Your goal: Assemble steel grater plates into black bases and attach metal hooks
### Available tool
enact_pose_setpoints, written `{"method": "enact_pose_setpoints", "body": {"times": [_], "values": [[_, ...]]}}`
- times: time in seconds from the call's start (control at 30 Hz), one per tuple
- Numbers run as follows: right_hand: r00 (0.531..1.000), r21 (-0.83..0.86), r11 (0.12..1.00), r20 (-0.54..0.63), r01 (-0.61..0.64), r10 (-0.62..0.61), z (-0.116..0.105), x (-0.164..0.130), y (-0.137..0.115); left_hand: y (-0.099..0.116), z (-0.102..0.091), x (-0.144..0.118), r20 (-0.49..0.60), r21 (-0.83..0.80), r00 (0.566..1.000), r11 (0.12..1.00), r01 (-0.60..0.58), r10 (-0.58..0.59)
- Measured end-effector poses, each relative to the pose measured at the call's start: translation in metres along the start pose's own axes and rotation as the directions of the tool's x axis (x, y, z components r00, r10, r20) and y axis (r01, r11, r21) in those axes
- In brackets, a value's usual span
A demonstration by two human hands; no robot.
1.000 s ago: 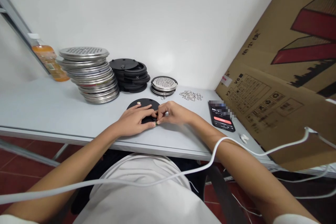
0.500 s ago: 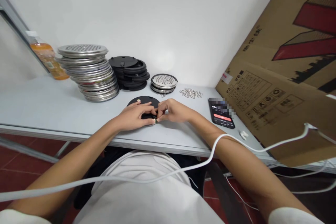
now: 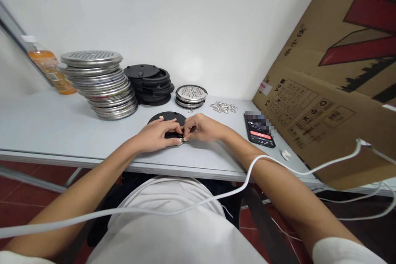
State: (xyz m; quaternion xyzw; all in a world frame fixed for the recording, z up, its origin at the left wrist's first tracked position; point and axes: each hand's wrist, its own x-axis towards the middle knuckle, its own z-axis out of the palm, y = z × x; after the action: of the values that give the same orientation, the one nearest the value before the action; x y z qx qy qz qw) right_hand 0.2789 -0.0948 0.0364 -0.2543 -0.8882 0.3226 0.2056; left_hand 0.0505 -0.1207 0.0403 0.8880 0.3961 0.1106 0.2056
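Observation:
A black round disc [image 3: 165, 118] lies flat on the grey table [image 3: 46, 128] in front of me. My left hand [image 3: 157, 135] rests on its near edge and presses it down. My right hand [image 3: 199, 128] meets the left at the disc's rim, its fingertips pinched on a small metal clip [image 3: 182, 140]. Most of the clip is hidden by the fingers. A small pale dot shows on the disc's far side.
Behind stand a tall stack of perforated steel discs [image 3: 99, 84], a stack of black discs [image 3: 151, 84], a short stack of steel discs [image 3: 191, 95] and a heap of metal clips [image 3: 223, 107]. A phone [image 3: 259, 128], an earbud [image 3: 285, 155], a cardboard box [image 3: 334, 78], an orange bottle [image 3: 46, 66].
Both hands stay together at the disc's near rim with only small finger movement. The view has shifted slightly, so everything sits a little higher and to the left.

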Motion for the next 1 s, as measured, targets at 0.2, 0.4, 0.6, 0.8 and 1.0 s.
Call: {"method": "enact_pose_setpoints", "body": {"times": [0.2, 0.4, 0.6, 0.8, 1.0], "values": [[0.998, -0.094, 0.994, 0.019, 0.062, -0.060, -0.0030, -0.0001, -0.0022, -0.0002, 0.0008, 0.0002, -0.007, -0.013, 1.000, 1.000, 0.006, -0.006], [0.981, -0.199, 0.961, 0.016, 0.191, -0.192, -0.0035, -0.0012, 0.0024, -0.0036, 0.0031, 0.0006, -0.020, 0.005, 1.000, 1.000, -0.002, 0.002], [0.975, -0.225, 0.949, 0.008, 0.219, -0.223, -0.0031, -0.0024, 0.0057, -0.0038, 0.0046, -0.0001, -0.033, 0.008, 0.999, 1.000, 0.004, -0.004], [0.978, -0.246, 0.948, 0.011, 0.204, -0.207, -0.0039, -0.0032, 0.0051, -0.0023, 0.0045, -0.0005, -0.048, 0.015, 0.999, 1.000, 0.007, -0.006], [0.974, -0.245, 0.944, 0.010, 0.220, -0.225, -0.0046, -0.0040, 0.0061, -0.0009, 0.0060, -0.0006, -0.067, 0.010, 0.998, 1.000, 0.012, -0.012]]}}
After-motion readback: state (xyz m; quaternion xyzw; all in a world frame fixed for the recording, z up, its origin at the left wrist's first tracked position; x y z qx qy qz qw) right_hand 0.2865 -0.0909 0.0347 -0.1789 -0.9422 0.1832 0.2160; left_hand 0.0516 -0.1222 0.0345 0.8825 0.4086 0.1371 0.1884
